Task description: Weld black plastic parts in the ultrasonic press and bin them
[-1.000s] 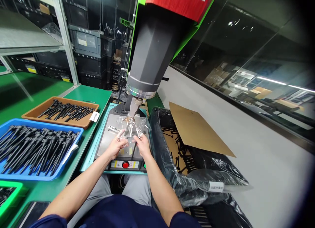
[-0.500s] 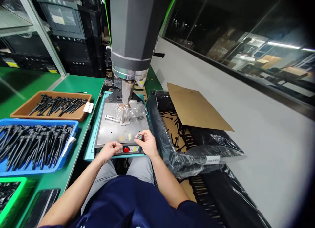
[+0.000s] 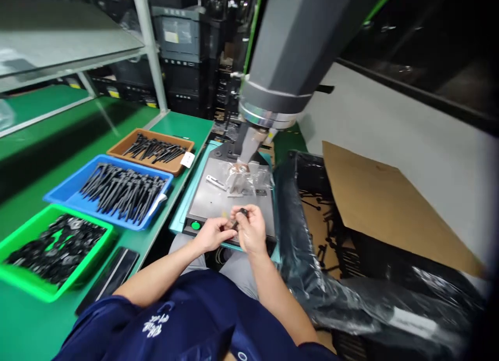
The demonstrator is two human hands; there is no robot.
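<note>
My right hand (image 3: 252,231) is closed on a small black plastic part (image 3: 244,212), with thumb and fingers pinched round its head. Close against it, my left hand (image 3: 212,234) has its fingers drawn together at the lower end of the part. What those left fingers grip is hidden. Both hands are over the front edge of the machine's metal plate (image 3: 200,207). Behind them, the grey machine head (image 3: 280,64) ends in a tapered metal tip (image 3: 251,145) above a fixture (image 3: 239,179) wrapped in clear film.
To the left, on the green bench, stand a brown tray (image 3: 117,146) and a blue tray (image 3: 64,194) of black threaded stems, and a green bin (image 3: 50,294) of small black parts. A lined box (image 3: 290,236) with cardboard (image 3: 382,200) stands right. A green button (image 3: 195,225) is in front.
The view has turned to the left. My hands, apart before, have come together at the black part, which my right hand still holds. The red button is now covered.
</note>
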